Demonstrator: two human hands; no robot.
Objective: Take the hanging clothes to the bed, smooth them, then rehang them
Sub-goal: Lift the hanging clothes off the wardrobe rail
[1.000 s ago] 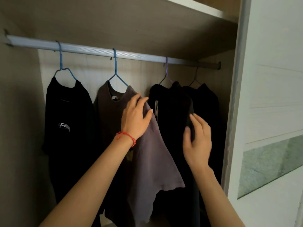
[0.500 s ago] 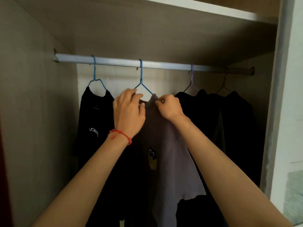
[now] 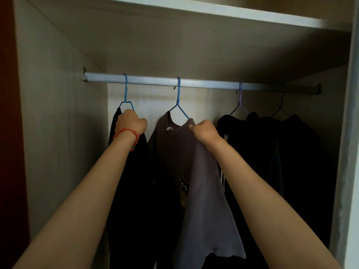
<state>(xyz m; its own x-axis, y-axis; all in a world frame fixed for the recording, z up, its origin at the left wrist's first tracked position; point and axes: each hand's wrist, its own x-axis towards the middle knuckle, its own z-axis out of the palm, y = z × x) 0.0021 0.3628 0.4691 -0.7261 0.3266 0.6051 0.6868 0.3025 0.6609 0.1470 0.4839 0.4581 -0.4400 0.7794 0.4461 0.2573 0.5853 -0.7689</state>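
Head view looks into the wardrobe (image 3: 58, 133), where the rail (image 3: 194, 83) carries four garments, none yet off; to the right two dark garments (image 3: 291, 152) hang close together on thin hangers, one purple-hooked and one dark, and they look the bulkiest of the lot, likely heavier than the tees; next comes the grey-brown T-shirt (image 3: 204, 191), hanging from the middle blue hanger (image 3: 178, 101) with a small cat print low on its front; it is soft and light, I'd judge, and would slump and slide off the wire if tugged by the cloth alone, so the hanger's shoulder or hook is the sounder place to take it; at the far left a black T-shirt (image 3: 124, 191) hangs on the left blue hanger (image 3: 126, 94), just as limp and light by the look of it; the left hand (image 3: 131, 123), with a red bracelet (image 3: 126, 135) at the wrist, is closed in a fist around that shirt's shoulder at the top, presumably with the hanger wire inside the grip, though I cannot see it; the right hand (image 3: 204, 131) has its fingers (image 3: 192, 126) curled tight, pinching the grey-brown shirt's right shoulder beside the collar, just where the hanger arm disappears under the cloth.
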